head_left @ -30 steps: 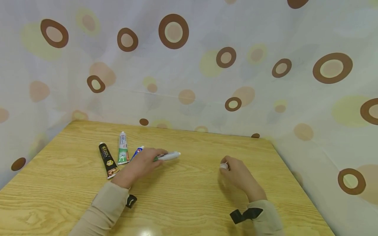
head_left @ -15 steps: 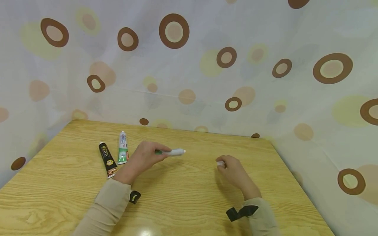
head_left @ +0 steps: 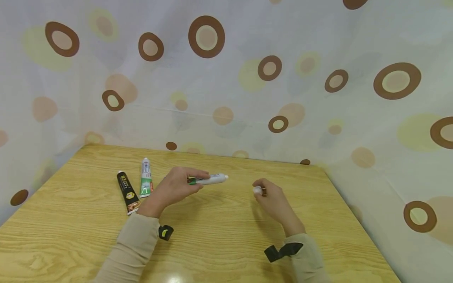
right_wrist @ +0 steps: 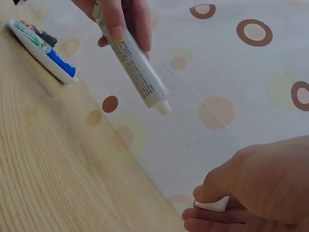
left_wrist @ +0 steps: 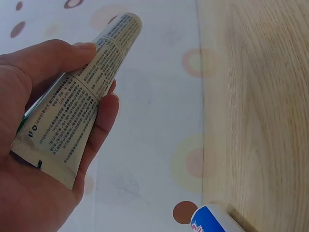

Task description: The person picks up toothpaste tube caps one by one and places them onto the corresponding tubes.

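My left hand (head_left: pixel 173 188) holds a white and green toothpaste tube (head_left: pixel 215 179) above the table, thumb on one face and fingers behind it. Dense small print covers the side of the tube (left_wrist: pixel 87 96) seen in the left wrist view. Its bare white nozzle (right_wrist: pixel 164 108) points toward my right hand (head_left: pixel 275 201). That hand pinches a small white cap (right_wrist: pixel 215 204) between thumb and fingers, partly hidden by the thumb. A gap separates cap and nozzle.
On the wooden table (head_left: pixel 219 232), a black tube (head_left: pixel 128 193) and another white and green tube (head_left: pixel 146 179) lie at the left. A blue and white tube (left_wrist: pixel 212 220) is mostly hidden behind my left hand in the head view. A patterned curtain (head_left: pixel 240 102) borders the table's back.
My left hand has lifted the toothpaste tube and brought it a little to the right. My right hand has moved left with the cap, narrowing the gap between them.
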### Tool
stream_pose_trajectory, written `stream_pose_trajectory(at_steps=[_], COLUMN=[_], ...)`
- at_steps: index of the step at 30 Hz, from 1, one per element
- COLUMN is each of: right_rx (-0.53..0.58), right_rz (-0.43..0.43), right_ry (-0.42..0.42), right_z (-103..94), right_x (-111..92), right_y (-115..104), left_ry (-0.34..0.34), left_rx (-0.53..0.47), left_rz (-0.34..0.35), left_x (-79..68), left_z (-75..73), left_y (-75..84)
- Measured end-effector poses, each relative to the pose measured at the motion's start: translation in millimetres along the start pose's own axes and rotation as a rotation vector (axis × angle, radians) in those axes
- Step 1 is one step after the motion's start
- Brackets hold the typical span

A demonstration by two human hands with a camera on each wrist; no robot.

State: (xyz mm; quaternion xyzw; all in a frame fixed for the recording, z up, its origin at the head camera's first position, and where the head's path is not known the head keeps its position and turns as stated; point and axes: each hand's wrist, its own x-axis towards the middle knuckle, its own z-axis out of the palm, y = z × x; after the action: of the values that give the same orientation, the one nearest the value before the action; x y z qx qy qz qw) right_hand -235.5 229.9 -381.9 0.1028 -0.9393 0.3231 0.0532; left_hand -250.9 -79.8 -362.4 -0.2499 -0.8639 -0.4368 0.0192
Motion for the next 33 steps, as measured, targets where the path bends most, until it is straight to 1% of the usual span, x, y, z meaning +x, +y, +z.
stream_pose_trajectory(at_steps=[3, 10, 13, 16, 18, 22, 24, 28, 33], right_rx=[0.031, 0.078, 0.119, 0.196, 0.261, 0.402, 0.461, 0.539, 0.602], right_rz=[-0.007, 0.009, -0.017, -0.019, -0.006, 0.051, 0.055, 0.025, -0.013], right_ry=[0.013, 0.027, 0.013, 0.001, -0.015, -0.052, -0.069, -0.078, -0.07], right_z=[2.5, 5.3, 4.9, 4.4, 3.8, 2.5, 2.0, 4.4, 10.4], right_x=[1.7, 0.6, 0.3, 0.8, 1.0, 1.1, 0.6, 0.1, -0.2], right_y=[-3.4, -11.1, -12.5, -13.1, -13.5, -17.3, -19.6, -23.1, -27.6], left_ry=[-0.002, -0.009, -0.01, -0.016, -0.025, -0.032, -0.033, -0.034, -0.029], left_rx=[-0.014, -0.03, -0.039, -0.051, -0.06, -0.061, -0.063, -0.072, -0.078], left_rz=[0.037, 0.092, 0.114, 0.137, 0.158, 0.208, 0.22, 0.227, 0.229], left_x=[0.4, 0.1, 0.4, 1.6, 2.4, 3.9, 4.2, 4.3, 3.4], left_z=[1.6, 5.9, 5.8, 5.3, 5.4, 5.7, 6.6, 9.3, 11.5], left_y=[-0.9, -4.1, -5.6, -6.6, -6.4, -5.7, -5.4, -5.0, -5.5])
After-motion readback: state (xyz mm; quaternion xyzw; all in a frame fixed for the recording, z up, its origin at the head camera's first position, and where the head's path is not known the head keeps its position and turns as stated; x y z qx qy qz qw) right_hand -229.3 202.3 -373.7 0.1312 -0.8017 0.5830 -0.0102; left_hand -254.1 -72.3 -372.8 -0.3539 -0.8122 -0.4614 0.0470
